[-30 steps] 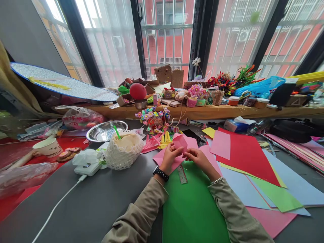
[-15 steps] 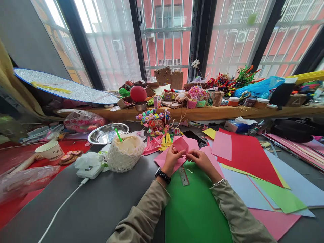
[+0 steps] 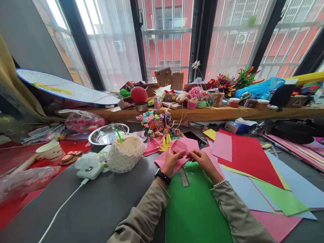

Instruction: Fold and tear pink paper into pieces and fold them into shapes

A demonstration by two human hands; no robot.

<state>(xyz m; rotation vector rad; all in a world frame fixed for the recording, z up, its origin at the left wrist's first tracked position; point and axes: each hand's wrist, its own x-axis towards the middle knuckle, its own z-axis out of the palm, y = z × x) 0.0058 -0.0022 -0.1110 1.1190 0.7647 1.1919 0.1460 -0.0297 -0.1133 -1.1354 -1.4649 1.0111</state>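
Note:
My left hand (image 3: pixel 172 159) is closed on a small folded piece of pink paper (image 3: pixel 180 146), its thumb pressed across the lower edge. From the other side, my right hand (image 3: pixel 199 158) pinches the right corner of the same paper between thumb and fingertips. Larger pink sheets (image 3: pixel 162 159) lie under and behind both hands. Below them a short clear ruler (image 3: pixel 184 177) rests on a green sheet or mat (image 3: pixel 197 206). Folded yellow strips (image 3: pixel 165 143) and pink strips (image 3: pixel 153 146) lie just beyond my left hand.
At the left stand a coconut in white foam netting (image 3: pixel 126 153), a steel bowl (image 3: pixel 101 136) and a white device with a cable (image 3: pixel 89 170). Coloured sheets (image 3: pixel 250 155) spread out at the right. Behind, a crowded ledge (image 3: pixel 113 114) holds craft items.
The folded pink paper has tilted slightly back and lower between my hands. My right fingers have shifted a little along its right edge.

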